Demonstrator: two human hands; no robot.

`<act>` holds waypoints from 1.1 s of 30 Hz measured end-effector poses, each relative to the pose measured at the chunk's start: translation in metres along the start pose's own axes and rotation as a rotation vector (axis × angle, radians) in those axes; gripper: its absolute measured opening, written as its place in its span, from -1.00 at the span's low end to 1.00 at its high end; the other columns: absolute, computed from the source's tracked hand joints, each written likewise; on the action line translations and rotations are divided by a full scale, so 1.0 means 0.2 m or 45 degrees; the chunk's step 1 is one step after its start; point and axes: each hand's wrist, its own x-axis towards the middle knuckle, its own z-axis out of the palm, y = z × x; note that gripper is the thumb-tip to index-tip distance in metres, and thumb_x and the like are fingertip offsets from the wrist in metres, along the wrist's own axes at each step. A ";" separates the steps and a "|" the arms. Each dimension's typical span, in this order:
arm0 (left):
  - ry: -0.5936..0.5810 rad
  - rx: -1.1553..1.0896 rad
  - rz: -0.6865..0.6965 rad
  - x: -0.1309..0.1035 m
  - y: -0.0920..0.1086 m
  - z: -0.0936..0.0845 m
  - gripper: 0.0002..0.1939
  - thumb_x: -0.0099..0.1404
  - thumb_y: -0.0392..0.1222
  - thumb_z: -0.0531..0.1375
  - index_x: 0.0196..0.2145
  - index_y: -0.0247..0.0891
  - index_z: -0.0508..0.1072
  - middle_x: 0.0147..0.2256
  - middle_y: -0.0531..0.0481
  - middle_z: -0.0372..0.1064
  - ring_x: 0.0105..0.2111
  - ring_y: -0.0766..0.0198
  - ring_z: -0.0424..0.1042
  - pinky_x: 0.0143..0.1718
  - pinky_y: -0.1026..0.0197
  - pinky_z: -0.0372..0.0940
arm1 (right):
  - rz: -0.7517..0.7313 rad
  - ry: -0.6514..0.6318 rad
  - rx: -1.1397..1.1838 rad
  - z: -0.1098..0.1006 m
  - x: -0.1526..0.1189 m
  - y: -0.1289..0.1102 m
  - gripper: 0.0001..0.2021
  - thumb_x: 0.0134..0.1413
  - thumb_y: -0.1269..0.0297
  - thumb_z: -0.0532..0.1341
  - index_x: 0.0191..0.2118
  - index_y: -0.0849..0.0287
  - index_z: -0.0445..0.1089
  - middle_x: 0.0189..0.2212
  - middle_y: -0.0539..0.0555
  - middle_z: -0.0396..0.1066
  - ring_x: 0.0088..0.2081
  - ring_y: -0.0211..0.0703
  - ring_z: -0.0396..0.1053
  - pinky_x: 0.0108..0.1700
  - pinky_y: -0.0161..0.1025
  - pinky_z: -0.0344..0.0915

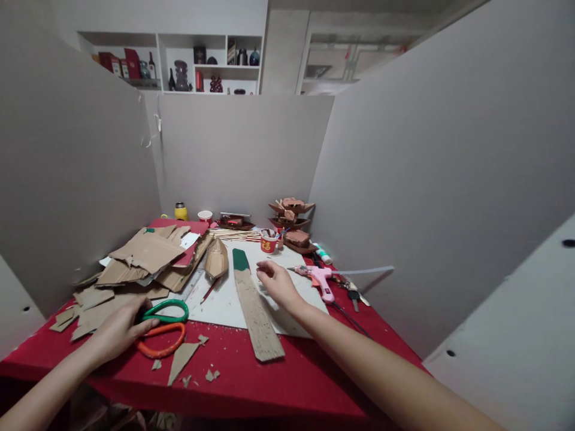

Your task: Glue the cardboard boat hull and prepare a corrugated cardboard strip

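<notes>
My left hand [123, 329] is closed around the blade end of scissors [168, 349] with one green and one orange handle loop; the blades are hidden. My right hand [275, 281] is over the white board [296, 305], fingers slightly curled and apart, holding nothing. Just left of it lies a long cardboard strip [258, 311] with a green patch at its far end, its near end over the red cloth. A small cardboard boat [216, 260] sits beyond, with a dark red pencil [209, 290] below it. A pink glue gun [321, 281] lies to the right of my right hand.
Cardboard pieces [144, 254] are piled at left, with scraps [183, 361] on the red cloth [314, 377] in front. Behind stand a red cup [268, 241], thin sticks [236, 235], brown model boats [290, 222] and a yellow bottle [181, 212]. Grey panels [242, 155] enclose the table.
</notes>
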 end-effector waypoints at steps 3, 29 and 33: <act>-0.019 0.019 0.046 0.00 -0.01 -0.01 -0.62 0.19 0.15 0.15 -0.22 -0.22 0.35 -0.26 -0.08 0.45 -0.25 0.07 0.42 -0.22 0.16 0.27 | -0.194 -0.100 -0.002 0.05 -0.10 -0.06 -0.81 0.11 0.46 0.11 -0.21 0.24 0.45 -0.22 0.12 0.49 -0.16 -0.11 0.41 -0.05 -0.15 0.31; 0.211 0.214 0.811 0.36 0.93 -0.08 -0.47 0.22 -0.06 0.20 0.12 -0.19 0.24 -0.21 -0.15 0.48 -0.26 0.09 0.47 -0.31 0.17 0.26 | -0.357 -0.205 -0.527 -0.03 -0.19 -0.20 -0.79 -0.14 0.44 0.26 -0.27 0.20 0.38 -0.40 0.11 0.43 -0.32 -0.02 0.37 -0.23 -0.17 0.22; 0.385 -0.246 0.490 0.43 0.91 -0.08 -0.60 0.30 0.03 0.09 -0.01 -0.25 0.33 -0.26 -0.11 0.49 -0.32 0.20 0.47 -0.30 0.21 0.29 | -0.060 0.021 -0.296 -0.15 -0.07 -0.07 -0.91 -0.03 0.31 0.25 -0.39 0.20 0.34 -0.52 0.00 0.38 -0.41 -0.14 0.35 -0.37 -0.28 0.21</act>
